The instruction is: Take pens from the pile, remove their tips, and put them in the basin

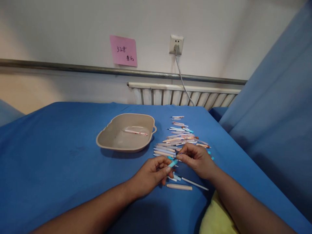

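My left hand (pixel 159 170) is closed around a light-blue pen part (pixel 173 163), with its end pointing toward my right hand. Close by, the thumb and fingertips of my right hand (pixel 197 160) are pinched together near that end; what lies between them is too small to make out. Beyond both hands spreads a pile of pens and pen parts (pixel 177 139) in pale colours. Nearer to me lie a cream pen barrel (pixel 179 187) and a thin white refill (pixel 195 184).
A beige basin (pixel 102 143) stands left of the pile with one pen (pixel 135 132) inside. Blue cloth (pixel 60 156) covers the table. Something yellow and soft (pixel 216 216) sits under my right forearm. A blue curtain (pixel 275 81) hangs at the right; a radiator (pixel 168 94) is behind.
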Tool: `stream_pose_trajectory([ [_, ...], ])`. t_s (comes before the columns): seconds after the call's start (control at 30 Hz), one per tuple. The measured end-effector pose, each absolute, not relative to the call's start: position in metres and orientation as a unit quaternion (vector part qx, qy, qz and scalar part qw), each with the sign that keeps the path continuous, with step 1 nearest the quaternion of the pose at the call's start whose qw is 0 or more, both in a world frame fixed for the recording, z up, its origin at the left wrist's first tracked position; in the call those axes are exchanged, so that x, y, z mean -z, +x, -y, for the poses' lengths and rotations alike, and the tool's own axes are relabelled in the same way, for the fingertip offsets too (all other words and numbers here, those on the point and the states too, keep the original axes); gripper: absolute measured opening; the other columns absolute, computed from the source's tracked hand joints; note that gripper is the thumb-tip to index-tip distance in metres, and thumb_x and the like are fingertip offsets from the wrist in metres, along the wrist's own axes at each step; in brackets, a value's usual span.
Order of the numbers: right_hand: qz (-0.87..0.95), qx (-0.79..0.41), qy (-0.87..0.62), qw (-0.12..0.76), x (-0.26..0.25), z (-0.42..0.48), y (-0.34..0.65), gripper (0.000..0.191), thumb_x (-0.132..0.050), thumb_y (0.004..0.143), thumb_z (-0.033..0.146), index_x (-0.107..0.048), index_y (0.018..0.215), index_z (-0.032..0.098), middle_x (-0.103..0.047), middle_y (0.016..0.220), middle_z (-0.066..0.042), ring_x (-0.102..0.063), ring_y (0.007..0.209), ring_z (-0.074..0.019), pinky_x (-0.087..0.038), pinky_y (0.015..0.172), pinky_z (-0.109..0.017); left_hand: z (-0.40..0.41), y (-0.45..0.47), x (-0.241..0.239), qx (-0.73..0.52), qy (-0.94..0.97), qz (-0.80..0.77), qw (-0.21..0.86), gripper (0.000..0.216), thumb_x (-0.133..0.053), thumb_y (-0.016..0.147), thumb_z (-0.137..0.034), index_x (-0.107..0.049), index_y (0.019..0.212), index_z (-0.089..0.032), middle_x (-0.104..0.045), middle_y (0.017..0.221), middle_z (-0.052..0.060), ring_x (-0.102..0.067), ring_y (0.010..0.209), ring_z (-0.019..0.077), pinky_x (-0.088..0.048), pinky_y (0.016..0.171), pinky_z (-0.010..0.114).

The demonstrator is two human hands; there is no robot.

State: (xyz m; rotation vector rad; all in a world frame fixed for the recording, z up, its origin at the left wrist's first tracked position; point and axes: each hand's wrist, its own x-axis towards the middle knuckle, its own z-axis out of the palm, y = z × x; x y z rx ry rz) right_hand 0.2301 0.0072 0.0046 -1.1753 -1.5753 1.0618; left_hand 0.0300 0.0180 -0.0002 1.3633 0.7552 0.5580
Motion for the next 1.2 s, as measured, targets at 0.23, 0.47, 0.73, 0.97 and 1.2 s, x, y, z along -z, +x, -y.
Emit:
stream_pose_trajectory([
  [0.23, 0.641, -0.392, -0.506, 0.423, -0.002, -0.008, 0.229, 0.03, -0.068, 0.075, 0.039, -0.051, 0.061, 0.018, -0.048, 0.056, 0.005, -0.04, 0.052, -0.0091, -0.034, 0.051, -0.022, -0.014, 0.032, 0.0, -0.26, 0.592, -0.337, 0.685, 0.024, -0.064, 0.08, -0.036, -0.059, 0.085, -0.012, -0.065, 0.071, 0.002, -0.049, 0.047, 0.0056, -0.037, 0.047, 0.017],
  [0.47, 0.658, -0.401, -0.473, 0.427, -0.012, -0.005, 0.236, 0.026, -0.052, 0.087, 0.041, -0.062, 0.083, 0.017, -0.051, 0.058, 0.004, -0.047, 0.053, -0.0103, -0.037, 0.052, -0.023, -0.019, 0.033, 0.001, -0.235, 0.555, -0.326, 0.728, 0.03, -0.064, 0.08, -0.041, -0.057, 0.086, -0.012, -0.064, 0.07, 0.002, -0.046, 0.042, 0.0044, -0.03, 0.037, 0.015],
  [0.73, 0.612, -0.486, -0.399, 0.479, -0.011, -0.008, 0.237, 0.022, -0.063, 0.081, 0.036, -0.063, 0.095, 0.019, -0.058, 0.07, 0.001, -0.053, 0.061, -0.0111, -0.043, 0.059, -0.024, -0.019, 0.032, -0.008, -0.249, 0.497, -0.316, 0.769, 0.027, -0.064, 0.08, -0.038, -0.059, 0.085, -0.012, -0.063, 0.067, 0.001, -0.049, 0.04, 0.0051, -0.036, 0.037, 0.015],
  [0.97, 0.681, -0.378, -0.465, 0.421, -0.013, -0.005, 0.237, 0.024, -0.06, 0.083, 0.035, -0.055, 0.068, 0.017, -0.05, 0.06, 0.003, -0.042, 0.054, -0.0088, -0.033, 0.051, -0.021, -0.017, 0.031, -0.002, -0.228, 0.523, -0.314, 0.758, 0.027, -0.065, 0.08, -0.036, -0.061, 0.09, -0.011, -0.064, 0.069, 0.002, -0.049, 0.041, 0.0048, -0.036, 0.037, 0.015],
  [1.2, 0.738, -0.278, -0.492, 0.368, -0.019, -0.003, 0.236, 0.044, -0.051, 0.088, 0.041, -0.041, 0.052, 0.017, -0.032, 0.05, 0.006, -0.032, 0.049, -0.0078, -0.024, 0.049, -0.023, -0.013, 0.032, -0.002, -0.217, 0.531, -0.3, 0.762, 0.026, -0.065, 0.08, -0.037, -0.061, 0.088, -0.012, -0.065, 0.069, 0.002, -0.05, 0.042, 0.0051, -0.037, 0.037, 0.014],
])
